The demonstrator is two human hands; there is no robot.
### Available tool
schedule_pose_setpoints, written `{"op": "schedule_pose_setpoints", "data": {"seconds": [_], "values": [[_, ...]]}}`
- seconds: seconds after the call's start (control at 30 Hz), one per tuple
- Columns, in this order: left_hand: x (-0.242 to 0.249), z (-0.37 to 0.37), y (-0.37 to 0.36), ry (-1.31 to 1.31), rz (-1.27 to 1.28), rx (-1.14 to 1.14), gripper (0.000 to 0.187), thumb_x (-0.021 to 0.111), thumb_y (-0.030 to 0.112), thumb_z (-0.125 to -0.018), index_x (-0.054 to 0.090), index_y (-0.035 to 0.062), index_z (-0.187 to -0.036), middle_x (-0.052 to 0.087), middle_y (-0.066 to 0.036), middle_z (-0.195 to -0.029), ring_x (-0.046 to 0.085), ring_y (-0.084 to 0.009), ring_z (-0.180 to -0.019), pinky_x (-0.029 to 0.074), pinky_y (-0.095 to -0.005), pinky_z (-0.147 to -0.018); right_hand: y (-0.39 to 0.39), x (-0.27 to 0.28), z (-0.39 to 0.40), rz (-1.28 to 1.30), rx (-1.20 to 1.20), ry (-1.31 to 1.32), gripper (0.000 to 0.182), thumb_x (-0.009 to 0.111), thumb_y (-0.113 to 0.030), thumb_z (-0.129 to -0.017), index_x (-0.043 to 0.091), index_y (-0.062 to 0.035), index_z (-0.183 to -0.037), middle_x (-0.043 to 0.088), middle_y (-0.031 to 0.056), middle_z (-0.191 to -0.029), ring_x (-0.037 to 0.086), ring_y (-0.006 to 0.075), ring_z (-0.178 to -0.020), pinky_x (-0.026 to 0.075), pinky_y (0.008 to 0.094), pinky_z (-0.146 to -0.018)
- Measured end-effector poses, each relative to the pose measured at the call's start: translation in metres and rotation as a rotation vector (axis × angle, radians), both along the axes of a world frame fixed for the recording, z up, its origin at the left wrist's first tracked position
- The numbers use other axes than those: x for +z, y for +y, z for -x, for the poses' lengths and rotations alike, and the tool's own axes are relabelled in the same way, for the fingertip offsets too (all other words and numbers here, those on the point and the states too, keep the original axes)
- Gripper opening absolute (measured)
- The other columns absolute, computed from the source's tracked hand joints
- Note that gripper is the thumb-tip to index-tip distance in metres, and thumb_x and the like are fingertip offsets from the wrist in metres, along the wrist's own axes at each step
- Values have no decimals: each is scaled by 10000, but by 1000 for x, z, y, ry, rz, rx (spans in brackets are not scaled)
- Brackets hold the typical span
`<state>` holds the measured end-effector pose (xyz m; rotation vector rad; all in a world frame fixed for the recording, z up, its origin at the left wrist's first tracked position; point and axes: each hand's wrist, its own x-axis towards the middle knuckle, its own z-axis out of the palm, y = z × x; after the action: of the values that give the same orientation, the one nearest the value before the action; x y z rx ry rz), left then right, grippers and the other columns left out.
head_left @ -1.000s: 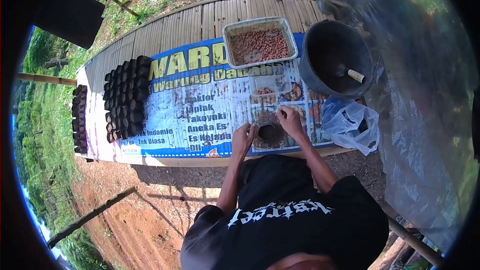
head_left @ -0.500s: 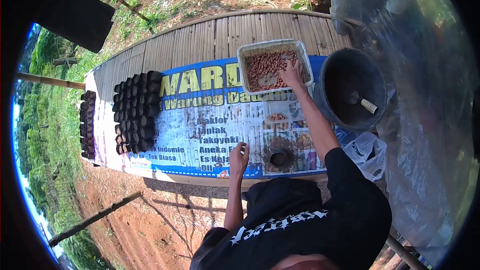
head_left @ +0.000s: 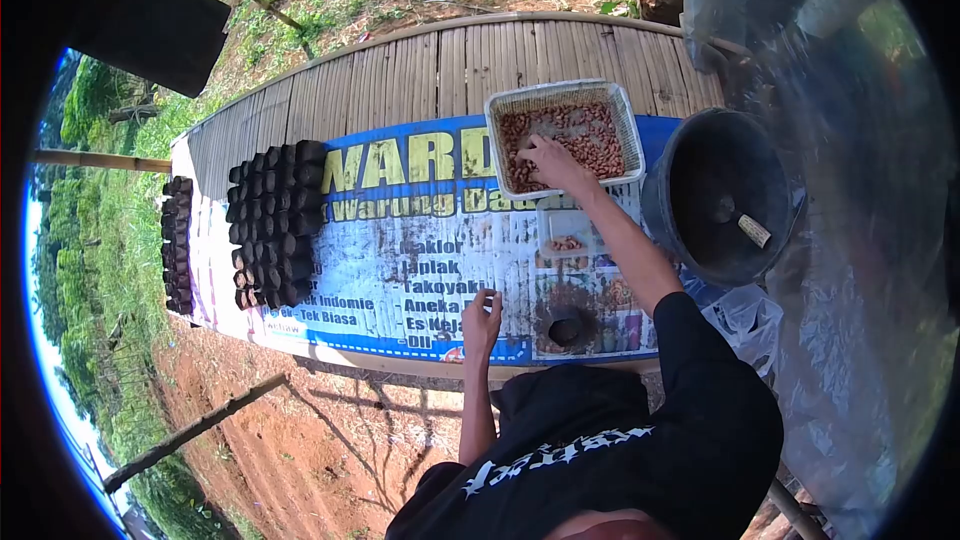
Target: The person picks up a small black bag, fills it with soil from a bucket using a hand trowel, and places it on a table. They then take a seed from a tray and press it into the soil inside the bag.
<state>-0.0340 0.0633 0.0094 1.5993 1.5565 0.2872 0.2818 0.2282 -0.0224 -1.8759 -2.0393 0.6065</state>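
My right hand (head_left: 556, 162) reaches into a white plastic basket (head_left: 640, 145) of reddish-brown seeds (head_left: 592, 142). Its fingers are bent and slightly apart, with their tips among the seeds at the left side; any seeds under them are hidden. Low over the banner (head_left: 350, 270), near the front edge, my left hand (head_left: 481, 322) hovers with loosely curled fingers and nothing visible in it. To its right stands a small black soil-filled pot (head_left: 565, 328), with spilled soil around it. Between basket and pot is a clear container (head_left: 565, 227) holding a few seeds.
A large dark bucket (head_left: 690, 240) holds soil and a scoop with a pale handle (head_left: 753, 230). Rows of black planting bags (head_left: 275, 225) stand at left, with another row (head_left: 177, 245) beyond. Clear plastic bags (head_left: 745, 330) lie below the bucket. The tabletop is bamboo slats (head_left: 400, 85).
My right hand has moved left through the basket, from its right side to the left part of the seeds. My left hand stays nearly in place. The view has shifted slightly.
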Motion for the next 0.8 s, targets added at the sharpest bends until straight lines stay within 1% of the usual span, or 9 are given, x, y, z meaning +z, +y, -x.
{"op": "schedule_pose_setpoints", "data": {"seconds": [0.07, 0.1, 0.17, 0.27, 0.37, 0.47, 0.57, 0.67, 0.8], "values": [[0, 1, 0, -9, -2, 7, 297, 612, 295, -963, 665, 9, -1021, 713, -172, -757, 690, -239, -634, 488, -361, -579, -12, 3, -14, 94, -20, -61, 328, 766, -85, -728, 690, -107, -1046, 581, 137, -1196, 542, 348, -1166, 458, 488, -963], [1, 1, 0, -17, -4, 10, 298, 610, 295, -965, 664, 7, -1021, 713, -170, -755, 688, -236, -631, 488, -359, -579, -14, -1, -24, 115, -83, -73, 264, 762, -102, -741, 703, -118, -998, 603, 131, -1150, 554, 348, -1134, 442, 500, -950], [3, 4, 0, -33, -9, 17, 302, 606, 295, -968, 662, 3, -1022, 713, -167, -749, 683, -230, -626, 488, -355, -579, -24, 11, -37, 86, -253, -186, 285, 693, -95, -786, 717, -147, -1065, 602, 148, -1139, 576, 358, -1092, 437, 504, -943], [8, 8, -1, -47, 3, 29, 267, 597, 254, -963, 658, 3, -1031, 709, -179, -784, 678, -271, -620, 481, -378, -579, -26, 11, -44, -7, -618, -324, 290, 686, -113, -802, 699, -139, -1090, 568, 161, -1207, 550, 348, -1127, 428, 504, -936], [-4, 15, -5, -62, -13, 57, 271, 612, 266, -966, 664, 7, -1027, 716, -155, -744, 653, -194, -572, 474, -338, -540, -15, 19, -36, -46, -552, -233, 313, 672, -122, -816, 671, -125, -1129, 537, 174, -1243, 519, 346, -1170, 430, 499, -957], [-2, 15, -6, -80, 3, 75, 256, 619, 252, -963, 663, 8, -1029, 717, -151, -753, 646, -172, -558, 466, -326, -520, 4, -2, -19, -192, -287, 79, 334, 636, -126, -834, 647, -92, -1166, 546, 189, -1231, 529, 371, -1159, 441, 490, -979], [-5, 18, -9, -71, -51, 62, 257, 621, 254, -963, 662, 10, -1033, 718, -148, -768, 648, -163, -556, 467, -319, -515, 30, -11, 1, -227, -239, 181, 395, 619, -114, -856, 593, -54, -1245, 526, 210, -1293, 503, 408, -1213, 425, 458, -1048], [-1, 20, -12, -54, 37, 109, 258, 600, 261, -967, 648, 12, -1017, 715, -172, -783, 698, -280, -648, 492, -376, -587, 49, -16, 14, -198, -223, 174, 433, 604, -113, -859, 568, -64, -1287, 513, 215, -1323, 493, 411, -1225, 411, 461, -1065], [6, 25, -16, -20, -22, 86, 282, 617, 277, -961, 663, 8, -1037, 715, -160, -765, 692, -233, -638, 494, -358, -577, 32, -14, 22, -307, -65, 13, 439, 670, -155, -814, 612, -86, -1244, 543, 209, -1267, 540, 398, -1160, 451, 454, -1019]]}}
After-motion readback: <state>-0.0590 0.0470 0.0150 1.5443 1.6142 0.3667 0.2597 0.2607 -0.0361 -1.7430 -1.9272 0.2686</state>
